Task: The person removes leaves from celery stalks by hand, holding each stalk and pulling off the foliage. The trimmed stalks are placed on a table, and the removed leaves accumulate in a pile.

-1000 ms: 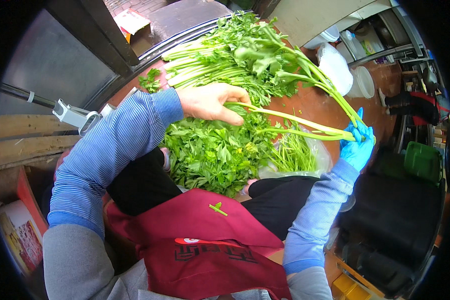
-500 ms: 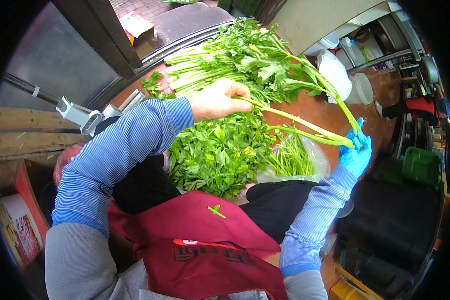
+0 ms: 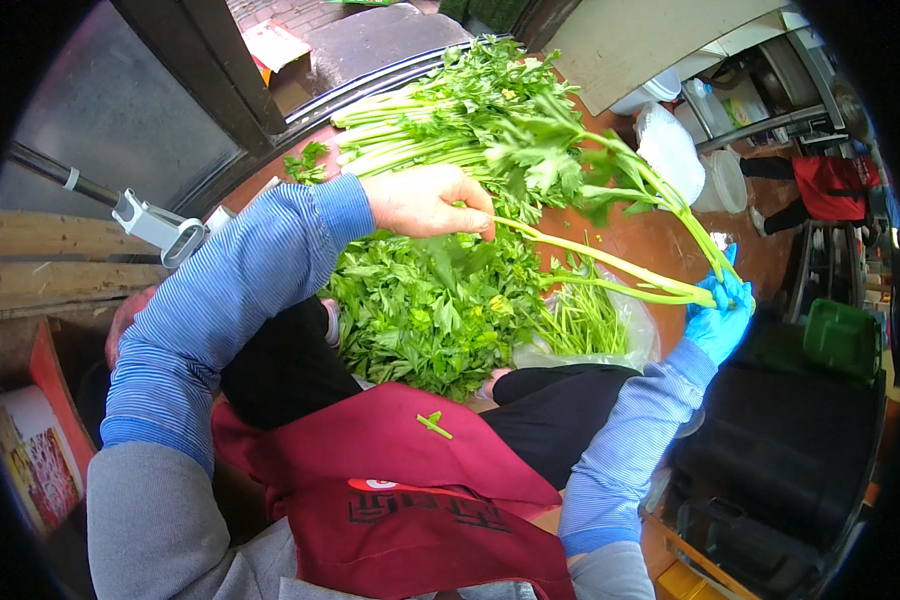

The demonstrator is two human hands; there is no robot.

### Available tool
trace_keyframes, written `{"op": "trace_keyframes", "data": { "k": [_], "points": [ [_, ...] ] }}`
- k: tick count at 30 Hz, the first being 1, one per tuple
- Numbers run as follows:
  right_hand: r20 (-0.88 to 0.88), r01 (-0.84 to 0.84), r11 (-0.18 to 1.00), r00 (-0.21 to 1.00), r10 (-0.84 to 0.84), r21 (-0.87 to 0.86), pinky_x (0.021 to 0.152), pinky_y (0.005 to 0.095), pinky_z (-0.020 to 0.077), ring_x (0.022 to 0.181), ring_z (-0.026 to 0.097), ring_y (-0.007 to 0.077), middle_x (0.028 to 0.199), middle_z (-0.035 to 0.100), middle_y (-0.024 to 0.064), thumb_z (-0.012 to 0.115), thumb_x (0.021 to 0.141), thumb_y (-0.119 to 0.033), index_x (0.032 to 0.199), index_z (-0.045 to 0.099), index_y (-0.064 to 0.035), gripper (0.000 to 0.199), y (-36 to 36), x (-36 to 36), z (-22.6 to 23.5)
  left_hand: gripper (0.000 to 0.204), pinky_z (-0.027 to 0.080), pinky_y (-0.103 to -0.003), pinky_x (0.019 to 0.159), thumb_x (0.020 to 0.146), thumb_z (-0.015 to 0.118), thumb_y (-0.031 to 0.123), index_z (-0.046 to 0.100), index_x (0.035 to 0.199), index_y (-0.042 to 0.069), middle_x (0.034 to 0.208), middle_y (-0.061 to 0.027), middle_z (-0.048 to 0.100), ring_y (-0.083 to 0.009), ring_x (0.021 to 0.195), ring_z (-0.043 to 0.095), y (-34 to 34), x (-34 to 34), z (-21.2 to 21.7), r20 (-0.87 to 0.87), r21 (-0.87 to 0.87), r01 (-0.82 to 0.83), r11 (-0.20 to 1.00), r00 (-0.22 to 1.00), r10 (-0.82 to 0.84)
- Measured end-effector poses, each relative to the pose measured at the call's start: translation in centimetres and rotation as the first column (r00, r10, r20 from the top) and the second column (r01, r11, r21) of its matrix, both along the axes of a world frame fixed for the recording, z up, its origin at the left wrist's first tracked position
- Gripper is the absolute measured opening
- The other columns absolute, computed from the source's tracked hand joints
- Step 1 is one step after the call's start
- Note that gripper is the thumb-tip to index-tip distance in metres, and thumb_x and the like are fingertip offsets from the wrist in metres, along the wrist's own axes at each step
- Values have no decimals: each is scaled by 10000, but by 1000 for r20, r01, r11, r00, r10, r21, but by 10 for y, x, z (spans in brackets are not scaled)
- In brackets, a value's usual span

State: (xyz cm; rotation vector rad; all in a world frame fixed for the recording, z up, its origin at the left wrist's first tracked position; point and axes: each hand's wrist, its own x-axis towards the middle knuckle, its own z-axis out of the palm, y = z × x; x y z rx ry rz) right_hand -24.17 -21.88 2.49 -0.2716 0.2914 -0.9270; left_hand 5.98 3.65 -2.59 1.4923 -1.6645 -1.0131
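Head | bare left hand point(image 3: 425, 200), blue-gloved right hand point(image 3: 720, 310) both grip leafy long-stemmed celery stalks point(image 3: 610, 265)

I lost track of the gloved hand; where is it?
In the head view, the blue-gloved right hand is at the right, gripping the celery stalks by their ends, above a clear plastic bag.

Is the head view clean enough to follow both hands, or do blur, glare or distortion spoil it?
Head view: even daylight, no harsh glare; bare left hand and blue-gloved right hand on the long green celery stalks are sharp; fisheye bends the edges, and a black rim cuts off the corners.
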Motion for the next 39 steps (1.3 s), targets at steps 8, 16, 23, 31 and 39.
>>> {"op": "trace_keyframes", "data": {
  "k": [8, 16, 23, 31, 39],
  "points": [
    [-64, 38, 997, 997, -43, -68, 379, 170, 310, 452, 336, 61, 584, 392, -4, 450, 917, -250, 1294, 315, 51, 501, 12, 14, 2, 133, 453, -377, 696, 785, 565, 168, 601, 840, 52, 772, -93, 599, -285, 758, 568, 1, -12, -2, 479, -120, -157, 980, 856, 195],
    [-86, -28, 994, 996, 19, -107, 385, 166, 318, 453, 340, 57, 584, 386, -12, 438, 922, -249, 1297, 313, 45, 492, 6, 10, -4, 84, 400, -216, 488, 830, 565, 150, 555, 862, 74, 846, 10, 622, -36, 730, 531, -6, -13, -17, -319, 372, -225, 900, 880, 352],
    [-116, 51, 995, 991, -61, -84, 383, 177, 301, 461, 340, 57, 581, 377, -1, 451, 911, -261, 1298, 310, 44, 513, 9, 13, 0, 141, 496, -231, 582, 844, 556, 175, 584, 908, 52, 818, -8, 600, -69, 746, 549, -3, -14, -16, -577, 485, -136, 864, 693, 433],
    [32, -43, 999, 999, 44, -12, 392, 184, 286, 468, 317, 62, 592, 375, -3, 499, 880, -204, 1301, 313, 44, 523, -3, -3, -6, 147, 439, -241, 582, 812, 560, 182, 573, 813, 35, 699, -20, 580, -91, 649, 538, 2, -17, 6, -281, 371, -228, 900, 896, 343],
    [107, -79, 996, 991, 75, 39, 404, 190, 306, 473, 359, 55, 581, 382, -17, 448, 907, -264, 1284, 337, 29, 490, 0, 0, 2, 224, 455, -312, 591, 740, 584, 222, 634, 826, 21, 666, -79, 622, -174, 600, 561, 8, -27, 1, -78, 13, -349, 937, 934, 349]
  ]
}}
